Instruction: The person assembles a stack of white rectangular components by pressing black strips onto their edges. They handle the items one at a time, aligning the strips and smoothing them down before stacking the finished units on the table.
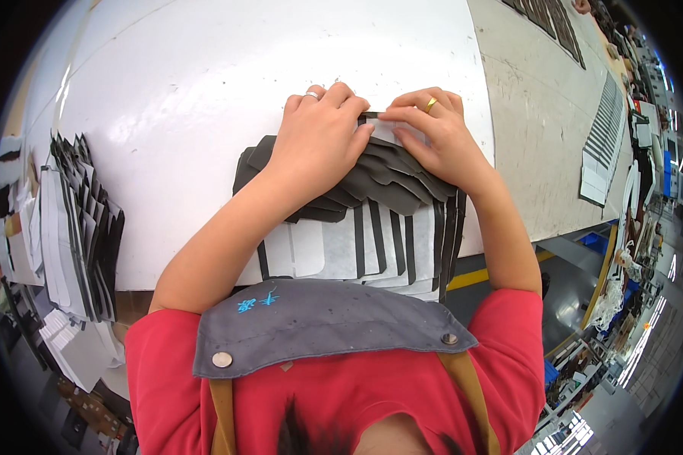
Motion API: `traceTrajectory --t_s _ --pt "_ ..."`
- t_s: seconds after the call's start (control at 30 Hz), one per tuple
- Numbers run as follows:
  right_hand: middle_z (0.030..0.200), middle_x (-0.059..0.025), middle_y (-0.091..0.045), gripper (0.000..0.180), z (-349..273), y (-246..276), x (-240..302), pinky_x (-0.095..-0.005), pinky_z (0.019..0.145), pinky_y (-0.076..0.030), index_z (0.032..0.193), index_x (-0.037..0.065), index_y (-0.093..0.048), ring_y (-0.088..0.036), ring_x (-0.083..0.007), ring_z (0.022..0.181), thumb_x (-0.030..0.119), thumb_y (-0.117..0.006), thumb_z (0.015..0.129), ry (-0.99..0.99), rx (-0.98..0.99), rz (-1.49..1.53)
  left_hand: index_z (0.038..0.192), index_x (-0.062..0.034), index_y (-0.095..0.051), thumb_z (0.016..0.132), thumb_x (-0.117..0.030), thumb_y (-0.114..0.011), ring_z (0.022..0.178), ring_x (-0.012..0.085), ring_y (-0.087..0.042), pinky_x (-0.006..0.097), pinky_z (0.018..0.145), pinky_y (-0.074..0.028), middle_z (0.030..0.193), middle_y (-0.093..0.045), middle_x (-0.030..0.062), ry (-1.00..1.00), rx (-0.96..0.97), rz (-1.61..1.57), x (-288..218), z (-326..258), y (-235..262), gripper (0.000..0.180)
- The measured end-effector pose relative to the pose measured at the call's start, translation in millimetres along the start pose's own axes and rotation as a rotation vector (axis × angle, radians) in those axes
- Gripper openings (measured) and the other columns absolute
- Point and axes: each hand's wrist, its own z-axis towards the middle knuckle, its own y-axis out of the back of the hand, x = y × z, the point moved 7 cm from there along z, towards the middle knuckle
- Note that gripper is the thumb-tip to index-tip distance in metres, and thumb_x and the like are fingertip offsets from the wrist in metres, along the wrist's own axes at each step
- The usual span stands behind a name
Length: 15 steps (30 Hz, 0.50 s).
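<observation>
In front of me on the white table lies a fanned stack of dark grey, leather-like pieces [391,182] with white backings and dark edge strips. Its near end hangs toward my apron. At the far edge of the stack, both hands work on one piece, whose pale face [385,130] and narrow dark edge show between them. My left hand [319,136] has bent fingers closed on that edge from the left. From the right, the index fingertip of my right hand [440,136] presses the same edge, its thumb bent close below. The fingers partly hide the edge.
Another bundle of dark and white pieces [83,227] stands at the table's left end. Right of a seam, a beige table section [542,136] carries striped sheets [605,140] and dark strips [550,23]. Beyond are a yellow-edged frame and crowded shelves.
</observation>
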Motion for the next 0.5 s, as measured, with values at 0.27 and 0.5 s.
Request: traceTrajectory --t_s 0.27,0.5 --pt "0.09 -0.0002 -0.063 0.029 0.3 -7.6 6.0 -0.038 0.098 -0.033 0.11 0.013 -0.069 -0.057 -0.0172 0.091 0.005 -0.064 0.082 0.047 0.07 -0.143 0.1 -0.007 -0.067 0.089 -0.018 -0.058 0.096 0.0271 -0.058 0.04 0.085 -0.041 0.1 -0.062 0.0057 0.005 -0.041 -0.027 -0.3 -7.4 4.8 0.018" --pt "0.088 -0.0013 -0.062 0.027 -0.3 -9.1 12.2 -0.0414 0.103 -0.033 0.109 0.013 -0.068 -0.059 -0.0179 0.091 0.007 -0.063 0.084 0.04 0.07 -0.226 0.106 -0.0104 -0.067 0.091 -0.017 -0.058 0.093 0.0236 -0.057 0.037 0.081 -0.042 0.1 -0.061 0.002 -0.057 -0.027 0.128 -7.2 -11.3 3.7 0.019"
